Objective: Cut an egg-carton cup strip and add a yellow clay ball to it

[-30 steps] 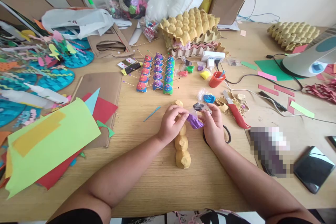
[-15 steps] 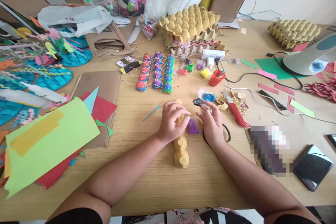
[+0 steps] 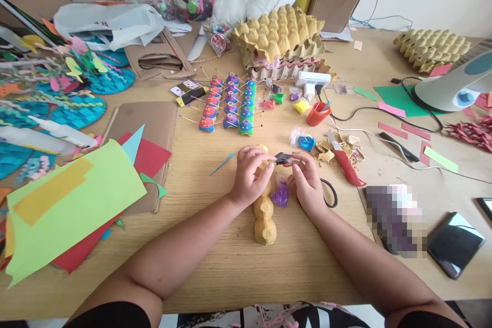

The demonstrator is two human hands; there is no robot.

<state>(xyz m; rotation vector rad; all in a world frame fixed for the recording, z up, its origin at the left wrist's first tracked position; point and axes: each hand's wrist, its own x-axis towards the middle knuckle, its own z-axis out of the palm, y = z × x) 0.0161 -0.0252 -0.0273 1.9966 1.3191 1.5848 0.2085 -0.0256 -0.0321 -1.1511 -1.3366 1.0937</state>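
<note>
Left hand [image 3: 248, 177] and right hand [image 3: 310, 187] near level, facing each other, both pinching, right's lower fingers [image 3: 292, 180] apparently curled, forearms [image 3: 184, 246] converging from below.

Short black sleeves [image 3: 111, 315] on both arms; black-and-white patterned garment [image 3: 317, 317], pink trim [image 3: 263, 314].

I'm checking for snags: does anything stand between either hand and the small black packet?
Nothing visible does: the left hand and right hand both hold the small black packet. The purple packet lies beside the egg-carton strip, out of the way.
</note>
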